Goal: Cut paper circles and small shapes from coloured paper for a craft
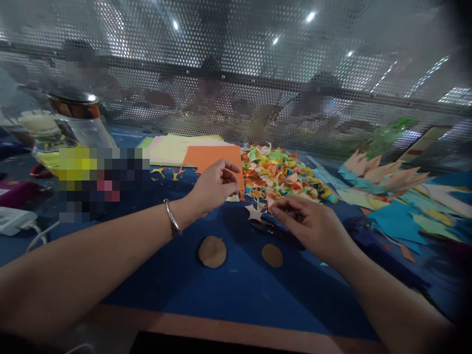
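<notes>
My left hand [216, 189], with a silver bangle at the wrist, hovers by a sheet of orange paper [212, 155]. Its thumb and fingers are curved and apart, holding nothing. My right hand [308, 221] is curled with its thumb and fingertips drawn together beside a pile of small curled paper pieces [280, 169]. A peach paper bit shows at those fingertips; whether they grip it is unclear. A pale star-shaped paper piece [254, 213] lies left of that hand, and a dark blue object is partly hidden beneath it. Two brown discs [212, 251] [272, 255] lie nearer me on the blue mat.
Stacked yellow and pink paper [165, 149] lies behind the orange sheet. Pointed peach paper shapes [376, 169], blue paper [396, 221] and a dark blue tool [383, 263] are at right. Clear jars [86, 123] and a white plug [16, 220] stand left. A perforated metal screen [236, 93] rises behind.
</notes>
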A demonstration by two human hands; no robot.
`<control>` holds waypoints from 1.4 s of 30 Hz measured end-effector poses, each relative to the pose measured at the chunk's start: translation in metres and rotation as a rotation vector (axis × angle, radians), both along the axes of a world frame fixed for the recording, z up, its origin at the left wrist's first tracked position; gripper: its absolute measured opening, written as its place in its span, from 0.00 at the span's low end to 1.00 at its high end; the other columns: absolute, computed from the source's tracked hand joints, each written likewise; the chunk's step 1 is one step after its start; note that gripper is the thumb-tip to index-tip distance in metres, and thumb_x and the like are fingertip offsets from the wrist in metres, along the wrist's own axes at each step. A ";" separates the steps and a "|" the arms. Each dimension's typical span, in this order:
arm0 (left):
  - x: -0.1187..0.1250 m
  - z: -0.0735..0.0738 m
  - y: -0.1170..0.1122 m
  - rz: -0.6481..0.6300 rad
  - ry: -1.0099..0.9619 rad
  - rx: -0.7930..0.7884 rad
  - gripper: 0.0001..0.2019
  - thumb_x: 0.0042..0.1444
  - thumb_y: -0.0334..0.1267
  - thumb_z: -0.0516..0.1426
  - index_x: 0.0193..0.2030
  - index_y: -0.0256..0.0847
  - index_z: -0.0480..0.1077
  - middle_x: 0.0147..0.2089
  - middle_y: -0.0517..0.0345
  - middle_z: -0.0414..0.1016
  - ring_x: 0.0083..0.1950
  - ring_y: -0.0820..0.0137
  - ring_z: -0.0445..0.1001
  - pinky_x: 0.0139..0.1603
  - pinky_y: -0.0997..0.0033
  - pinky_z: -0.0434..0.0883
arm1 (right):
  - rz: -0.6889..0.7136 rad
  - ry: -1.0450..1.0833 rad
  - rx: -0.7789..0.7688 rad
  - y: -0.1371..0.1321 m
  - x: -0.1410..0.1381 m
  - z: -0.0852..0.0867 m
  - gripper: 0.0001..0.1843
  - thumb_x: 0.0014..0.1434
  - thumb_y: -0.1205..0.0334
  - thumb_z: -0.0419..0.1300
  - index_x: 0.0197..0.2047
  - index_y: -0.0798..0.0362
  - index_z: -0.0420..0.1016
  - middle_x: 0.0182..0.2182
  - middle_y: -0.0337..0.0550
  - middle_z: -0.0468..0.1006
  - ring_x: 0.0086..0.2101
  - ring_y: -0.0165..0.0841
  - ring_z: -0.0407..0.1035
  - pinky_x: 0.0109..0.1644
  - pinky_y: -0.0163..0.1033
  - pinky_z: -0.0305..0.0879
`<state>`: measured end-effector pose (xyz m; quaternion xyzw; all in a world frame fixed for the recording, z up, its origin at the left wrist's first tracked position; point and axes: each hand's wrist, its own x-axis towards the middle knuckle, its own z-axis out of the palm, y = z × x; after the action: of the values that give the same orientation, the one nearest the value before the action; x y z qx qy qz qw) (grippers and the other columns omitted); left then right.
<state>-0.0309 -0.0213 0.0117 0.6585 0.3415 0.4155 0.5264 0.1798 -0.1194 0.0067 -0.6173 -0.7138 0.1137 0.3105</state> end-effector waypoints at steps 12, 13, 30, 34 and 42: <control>-0.004 0.013 -0.030 -0.243 0.210 0.482 0.18 0.58 0.25 0.52 0.54 0.41 0.65 0.41 0.57 0.68 0.35 0.75 0.68 0.35 0.75 0.68 | 0.257 0.235 -0.307 0.014 -0.037 0.015 0.10 0.58 0.54 0.59 0.35 0.52 0.76 0.26 0.40 0.77 0.25 0.31 0.66 0.28 0.36 0.61; -0.004 0.012 -0.030 -0.244 0.206 0.520 0.19 0.58 0.24 0.52 0.55 0.41 0.65 0.42 0.56 0.68 0.36 0.75 0.68 0.36 0.75 0.68 | 0.257 0.234 -0.311 0.015 -0.037 0.013 0.11 0.57 0.54 0.60 0.34 0.53 0.76 0.25 0.39 0.77 0.24 0.31 0.65 0.28 0.36 0.60; 0.000 0.009 -0.020 -0.234 0.095 0.213 0.13 0.55 0.27 0.55 0.48 0.39 0.67 0.37 0.60 0.66 0.30 0.78 0.67 0.31 0.76 0.68 | 0.239 0.280 -0.230 0.021 -0.034 0.003 0.06 0.58 0.58 0.60 0.36 0.51 0.69 0.25 0.35 0.71 0.23 0.28 0.62 0.27 0.34 0.58; 0.001 0.010 -0.023 -0.283 0.078 0.169 0.12 0.56 0.28 0.56 0.48 0.38 0.66 0.38 0.59 0.68 0.32 0.77 0.70 0.33 0.75 0.70 | 0.264 0.285 -0.217 0.021 -0.037 0.004 0.07 0.59 0.59 0.59 0.30 0.51 0.69 0.25 0.38 0.74 0.25 0.30 0.65 0.29 0.35 0.60; -0.001 0.027 -0.022 -0.049 -0.189 0.192 0.12 0.57 0.27 0.57 0.47 0.40 0.64 0.35 0.63 0.67 0.29 0.80 0.72 0.31 0.77 0.70 | 0.266 0.146 -0.189 0.015 -0.037 0.000 0.06 0.60 0.61 0.59 0.34 0.51 0.76 0.25 0.37 0.75 0.23 0.28 0.63 0.28 0.34 0.59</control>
<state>-0.0315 -0.0429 0.0391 0.6719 0.2331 0.4934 0.5008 0.1426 -0.1045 0.0070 -0.5339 -0.7510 0.2649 0.2841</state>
